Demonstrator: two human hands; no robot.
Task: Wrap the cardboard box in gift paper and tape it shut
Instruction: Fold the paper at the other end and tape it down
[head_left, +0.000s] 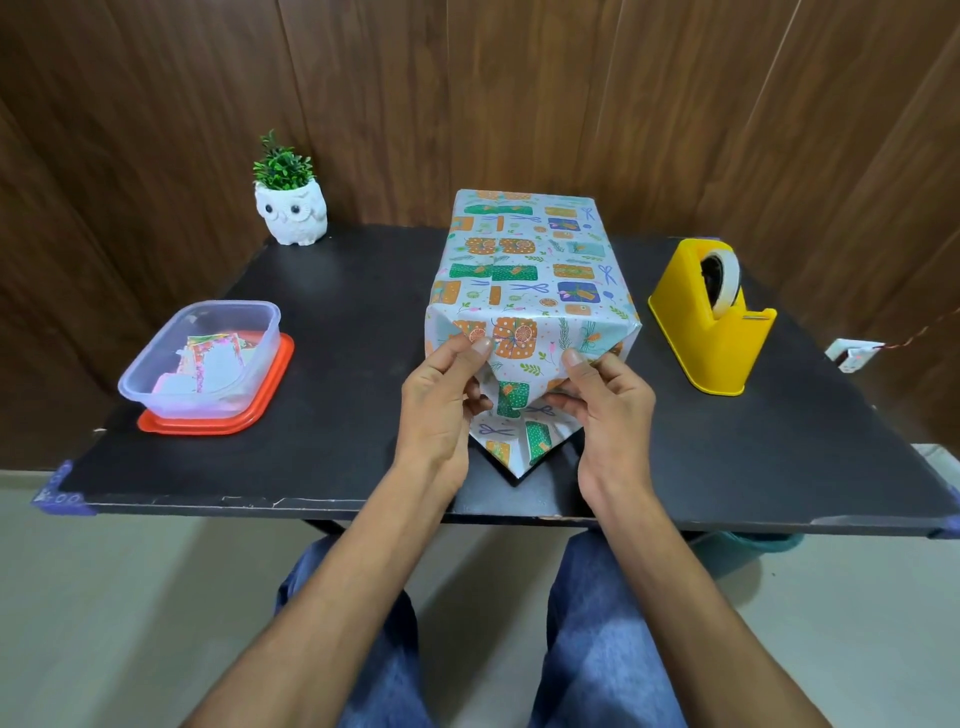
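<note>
The box (524, 260) stands in the middle of the black table (337, 338), covered in pale gift paper printed with orange and green parcels. At its near end the paper is folded into a pointed flap (519, 441) that hangs down toward the table's front. My left hand (441, 410) pinches the flap's left fold between thumb and fingers. My right hand (608, 410) pinches the right fold the same way. Both thumbs press on the paper at the box's near top edge.
A yellow tape dispenser (714, 325) with a white roll stands right of the box. At the left sits a clear plastic tub (202, 358) of paper scraps on an orange lid. A white owl pot (291, 213) with a plant is at the back left.
</note>
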